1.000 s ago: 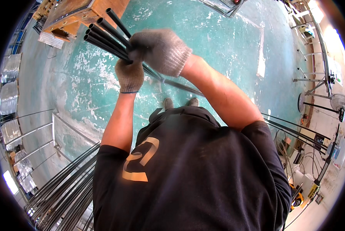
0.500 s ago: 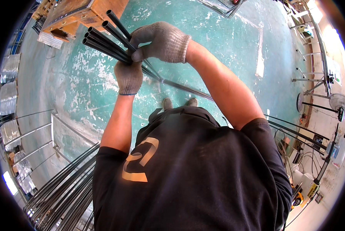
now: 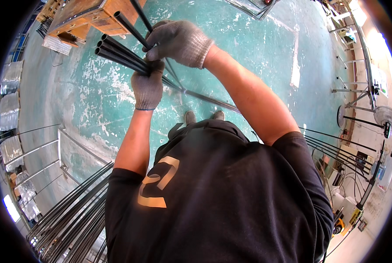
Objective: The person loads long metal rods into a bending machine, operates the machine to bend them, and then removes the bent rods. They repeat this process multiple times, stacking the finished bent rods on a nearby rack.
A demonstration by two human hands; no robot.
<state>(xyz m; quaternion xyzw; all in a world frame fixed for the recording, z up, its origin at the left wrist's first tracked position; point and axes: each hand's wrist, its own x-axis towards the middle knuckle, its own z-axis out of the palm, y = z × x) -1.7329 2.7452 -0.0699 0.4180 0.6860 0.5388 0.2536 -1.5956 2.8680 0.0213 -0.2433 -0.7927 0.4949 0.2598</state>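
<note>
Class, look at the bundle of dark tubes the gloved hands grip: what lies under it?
Under the dark tubes lies worn teal floor. The left hand and right hand cover the bundle's middle, hiding the floor there.

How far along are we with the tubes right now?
Gathered: several dark tubes sit as one bundle in the left hand. In hand: the right hand is on a tube at the bundle's top. Left: many more lie on the rack at lower left.
</note>
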